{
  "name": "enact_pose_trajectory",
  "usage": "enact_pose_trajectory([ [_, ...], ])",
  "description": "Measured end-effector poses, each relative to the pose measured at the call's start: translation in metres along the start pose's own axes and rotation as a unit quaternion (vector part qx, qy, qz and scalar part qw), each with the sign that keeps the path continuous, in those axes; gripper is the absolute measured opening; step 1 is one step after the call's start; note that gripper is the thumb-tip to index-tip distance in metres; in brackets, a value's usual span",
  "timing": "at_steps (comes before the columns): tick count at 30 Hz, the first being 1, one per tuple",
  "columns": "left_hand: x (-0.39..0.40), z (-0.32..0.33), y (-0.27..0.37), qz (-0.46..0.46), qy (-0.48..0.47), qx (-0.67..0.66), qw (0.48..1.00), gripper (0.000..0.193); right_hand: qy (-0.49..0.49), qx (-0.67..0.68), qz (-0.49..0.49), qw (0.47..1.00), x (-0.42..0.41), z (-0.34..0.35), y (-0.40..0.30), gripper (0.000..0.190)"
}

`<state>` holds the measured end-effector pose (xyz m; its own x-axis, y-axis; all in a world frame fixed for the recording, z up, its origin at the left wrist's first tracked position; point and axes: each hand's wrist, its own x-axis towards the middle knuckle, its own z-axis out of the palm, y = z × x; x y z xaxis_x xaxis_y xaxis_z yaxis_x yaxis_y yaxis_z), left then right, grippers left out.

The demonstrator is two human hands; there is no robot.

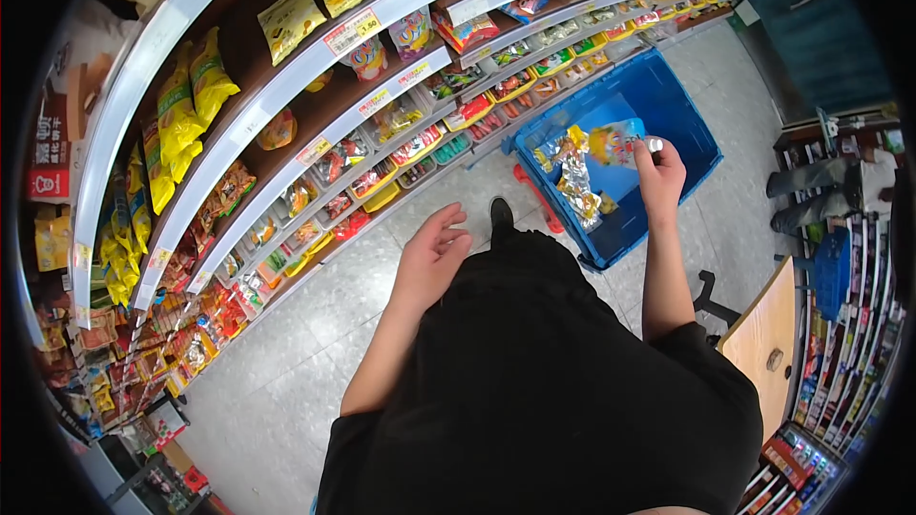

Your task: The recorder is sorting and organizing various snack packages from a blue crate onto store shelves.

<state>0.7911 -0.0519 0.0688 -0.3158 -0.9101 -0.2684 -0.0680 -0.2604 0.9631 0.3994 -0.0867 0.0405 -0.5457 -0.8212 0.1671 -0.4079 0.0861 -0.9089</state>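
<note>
My right hand (660, 170) grips the white cap end of a clear spouted pouch (614, 144) with a colourful print. It holds the pouch over a blue plastic crate (644, 86). Inside the crate, at its near left part, lie several shiny silver and yellow snack packets (577, 182). My left hand (433, 254) hangs above the tiled floor, its fingers slightly bent and apart, with nothing in it. Between my left hand and the shelving is a gap of floor. Similar printed pouches (411, 33) stand on a shelf up ahead.
Curved-looking store shelves (265, 111) with packaged snacks run along the left and front. A red support (538, 199) shows beside the crate. At the right are a wooden tabletop (762, 343), a blue basket (832, 275), more shelves and another person's legs (816, 189).
</note>
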Motion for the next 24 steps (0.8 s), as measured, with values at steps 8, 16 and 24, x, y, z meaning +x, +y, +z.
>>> enact_pose_trajectory([
  [8, 0.036, -0.011, -0.003, -0.003, 0.113, 0.020, 0.993, 0.042, 0.028, -0.316, 0.077, 0.945, 0.072, 0.009, 0.210, 0.034],
  [16, 0.074, -0.022, 0.038, 0.022, 0.213, 0.063, 0.975, 0.036, -0.038, -0.303, 0.357, 0.883, 0.082, -0.003, 0.395, 0.064],
  [24, 0.099, -0.072, 0.144, 0.194, 0.416, 0.250, 0.852, 0.027, -0.111, -0.231, 0.478, 0.840, 0.066, 0.013, 0.367, 0.060],
])
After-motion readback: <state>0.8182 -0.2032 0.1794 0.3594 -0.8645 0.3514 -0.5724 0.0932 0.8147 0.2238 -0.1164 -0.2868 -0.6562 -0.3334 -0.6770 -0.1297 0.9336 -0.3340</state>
